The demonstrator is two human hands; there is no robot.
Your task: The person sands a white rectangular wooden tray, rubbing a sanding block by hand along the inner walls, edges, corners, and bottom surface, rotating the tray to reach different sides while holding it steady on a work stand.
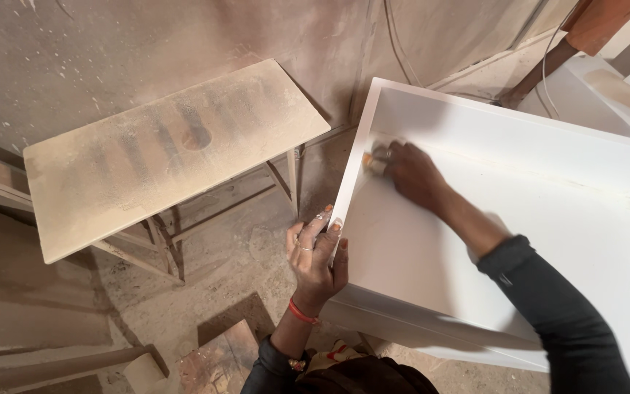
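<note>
Sandpaper, a small folded piece showing an orange edge, sits pressed under the fingers of the right hand in the far left inner corner of a white open box. The right hand is curled flat over the piece, fingers closed down on it and bearing against the box's inner face. The left hand grips the box's left wall at its near part, thumb inside, fingers wrapped over the rim and outer face, a ring on one finger and a red thread at the wrist.

The box lies on its back with the opening facing up, its white panels smooth and evenly coated. Just beside its left wall stands a dust-coated table, its top pale brown with a darker round mark near the middle. The floor below is thick with the same dust.

The right arm, in a dark sleeve, reaches diagonally across the box from the near right; the left forearm rises straight from below.
</note>
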